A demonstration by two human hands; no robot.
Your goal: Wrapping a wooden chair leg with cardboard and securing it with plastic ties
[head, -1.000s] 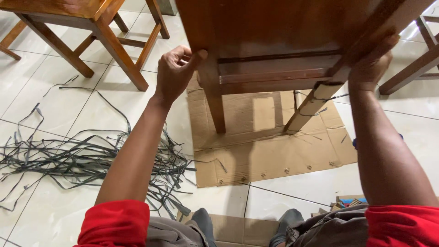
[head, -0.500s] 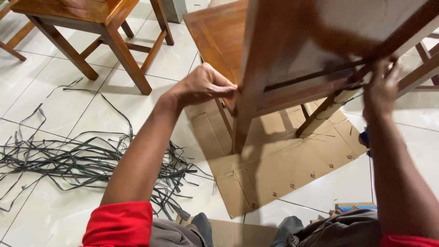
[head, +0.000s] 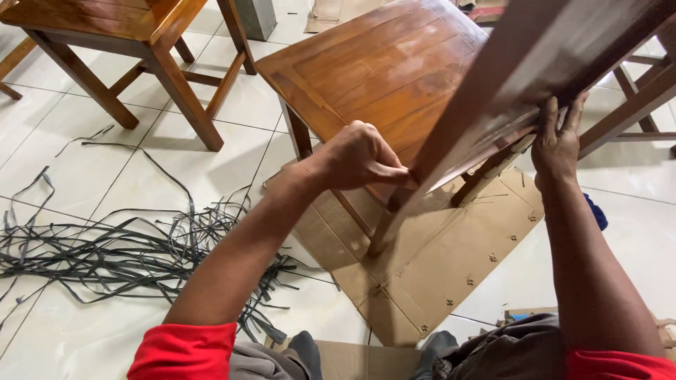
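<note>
1. Your left hand (head: 362, 158) has its grip clamped on the lower edge of the tilted wooden chair frame (head: 521, 77), fingers curled around the rail where it meets a leg.
2. Your right hand (head: 556, 144) is clamped on the same frame further to the right, fingers spread up over the edge and thumb underneath.
3. The frame is held off the floor, tipped steeply, with one leg (head: 387, 229) pointing down toward the flattened cardboard sheet (head: 436, 281); the leg's foot looks to be touching or just above the cardboard, I cannot tell which.
4. Behind the frame stands a wooden stool with a slatted top (head: 380, 67), its legs beside the far edge of the cardboard.
5. A second wooden table (head: 105, 21) stands well to the left of the frame, on the white tiled floor (head: 84, 176).
6. Left of the cardboard, a loose tangle of grey plastic strapping (head: 120, 257) lies spread over the tiles, cut and off any piece of furniture.
7. As a judgement of progress: the strapping is already off and the cardboard is laid flat, so unpacking looks done. The frame is in hand and mid-turn, not yet set down in a settled position, so placing it remains.
8. No tools or fasteners show near the frame, so I cannot say whether any fitting work is left.
</note>
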